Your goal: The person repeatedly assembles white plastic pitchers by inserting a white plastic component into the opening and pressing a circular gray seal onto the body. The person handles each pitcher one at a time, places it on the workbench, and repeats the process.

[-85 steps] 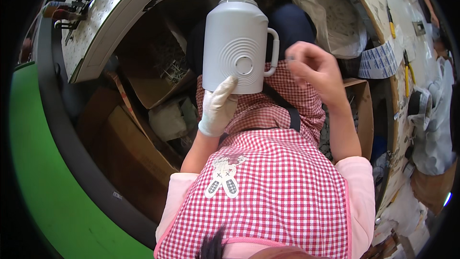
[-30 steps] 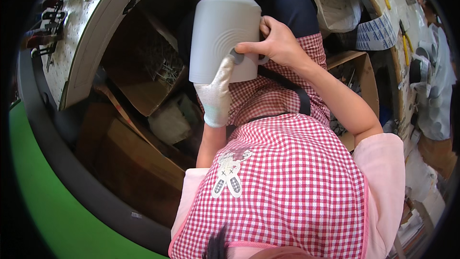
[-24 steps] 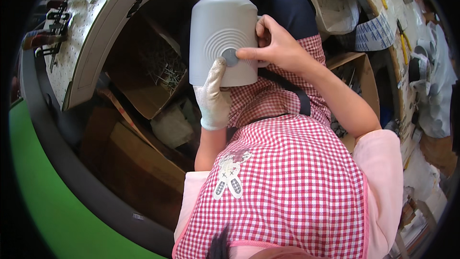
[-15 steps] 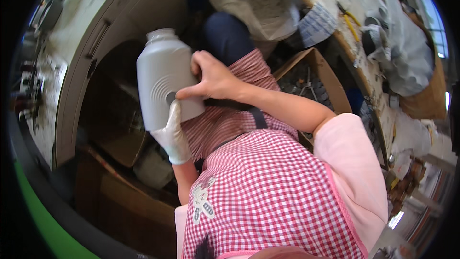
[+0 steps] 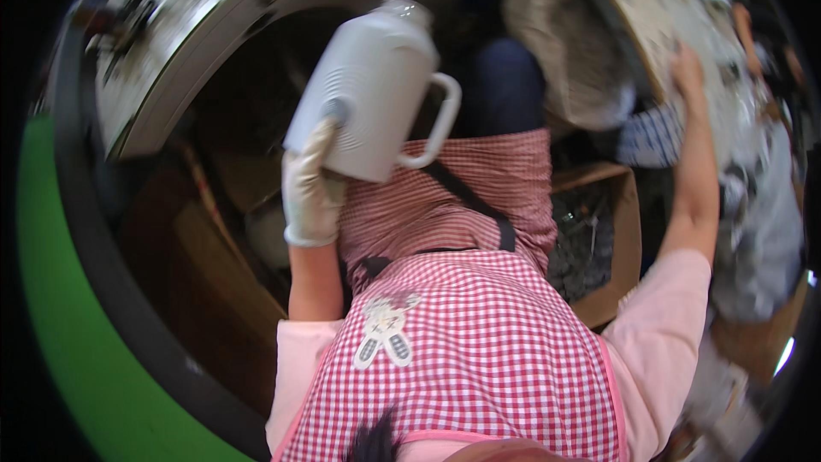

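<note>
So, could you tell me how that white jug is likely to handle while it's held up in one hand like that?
The white jug looks stiff: its hard shell keeps its shape under the gloved left hand. It is probably fairly light, since that hand alone holds it up, tilted. The smooth wall may slip against the glove; the side handle, free now, would likely give a surer hold.

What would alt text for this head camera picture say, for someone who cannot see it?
A person's gloved left hand holds up a white plastic jug with a side handle, tilted over their lap. Their bare right hand reaches out to a cluttered workbench on the right. They wear a red-checked apron, and an open cardboard box sits beside their legs.
</note>
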`<state>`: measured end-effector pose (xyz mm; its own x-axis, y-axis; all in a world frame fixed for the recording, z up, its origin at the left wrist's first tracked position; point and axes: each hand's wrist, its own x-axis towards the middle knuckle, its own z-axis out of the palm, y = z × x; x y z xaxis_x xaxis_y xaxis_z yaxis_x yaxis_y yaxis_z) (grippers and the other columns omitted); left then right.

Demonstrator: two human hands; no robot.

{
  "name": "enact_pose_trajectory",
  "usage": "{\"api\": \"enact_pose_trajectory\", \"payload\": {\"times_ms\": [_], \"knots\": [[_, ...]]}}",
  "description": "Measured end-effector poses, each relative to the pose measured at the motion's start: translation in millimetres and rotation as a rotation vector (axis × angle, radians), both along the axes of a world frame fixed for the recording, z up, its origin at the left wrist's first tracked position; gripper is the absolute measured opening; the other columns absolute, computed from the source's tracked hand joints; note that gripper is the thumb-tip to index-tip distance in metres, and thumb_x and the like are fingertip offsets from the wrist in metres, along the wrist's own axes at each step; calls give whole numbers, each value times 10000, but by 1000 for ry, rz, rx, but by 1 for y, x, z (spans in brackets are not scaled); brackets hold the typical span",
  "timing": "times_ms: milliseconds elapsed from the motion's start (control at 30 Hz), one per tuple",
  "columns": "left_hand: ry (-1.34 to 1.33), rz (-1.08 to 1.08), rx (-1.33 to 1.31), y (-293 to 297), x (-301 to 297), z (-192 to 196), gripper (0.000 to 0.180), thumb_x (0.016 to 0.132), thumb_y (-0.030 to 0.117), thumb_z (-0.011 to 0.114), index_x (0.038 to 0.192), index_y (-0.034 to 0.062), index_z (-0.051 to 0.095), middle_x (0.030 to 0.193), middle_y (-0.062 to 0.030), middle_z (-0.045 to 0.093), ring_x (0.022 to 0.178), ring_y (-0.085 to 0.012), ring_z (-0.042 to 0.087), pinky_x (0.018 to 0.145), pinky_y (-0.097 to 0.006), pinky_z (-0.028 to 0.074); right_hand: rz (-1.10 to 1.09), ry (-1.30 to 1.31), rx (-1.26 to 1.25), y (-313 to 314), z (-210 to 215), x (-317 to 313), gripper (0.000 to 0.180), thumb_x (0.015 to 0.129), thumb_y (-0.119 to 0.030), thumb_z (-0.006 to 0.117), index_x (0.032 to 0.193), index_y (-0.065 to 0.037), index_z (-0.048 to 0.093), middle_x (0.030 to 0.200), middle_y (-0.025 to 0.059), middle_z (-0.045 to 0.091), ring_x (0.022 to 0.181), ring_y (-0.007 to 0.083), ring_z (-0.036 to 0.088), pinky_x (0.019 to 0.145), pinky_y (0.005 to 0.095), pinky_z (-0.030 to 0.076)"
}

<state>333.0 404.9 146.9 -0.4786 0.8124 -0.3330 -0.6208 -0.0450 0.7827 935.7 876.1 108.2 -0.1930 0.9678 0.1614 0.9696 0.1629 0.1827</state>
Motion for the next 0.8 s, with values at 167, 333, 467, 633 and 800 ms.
{"api": "enact_pose_trajectory", "payload": {"times_ms": [167,333,467,633,800], "knots": [[-67,26,41,-10,10,16,359,1021,136,641,1322,-56,600,1182,-154,722,972,-187,753,815,-288,634,-42,1443,-491,-60,55,-133,356,1055,-246,547,1296,6,619,839,21,564,727,96,542,583,229,455],[-54,9,30,0,28,35,385,1029,126,609,1347,-84,554,1163,-189,724,978,-226,766,812,-337,664,339,1343,-1043,-255,118,-319,417,1070,-216,555,1428,-3,578,842,9,635,666,42,562,561,175,434],[0,-47,-17,6,33,42,403,1042,140,583,1375,-81,527,1188,-198,715,1005,-241,761,825,-363,670,808,1036,-842,-334,113,-405,466,1038,-41,586,1494,-136,580,969,93,721,755,166,681,683,286,563],[8,-76,5,0,30,42,406,1042,153,595,1376,-69,531,1195,-184,710,1019,-228,757,831,-357,666,812,789,-819,-351,107,-412,503,1016,26,584,1490,-142,588,1130,179,739,897,265,738,821,340,590],[28,-63,-4,-1,30,37,412,1036,152,613,1377,-63,533,1198,-185,708,1025,-228,755,824,-351,667,821,749,-741,-357,103,-406,522,1006,36,584,1494,-148,581,1101,194,730,888,271,735,815,341,590]]}}
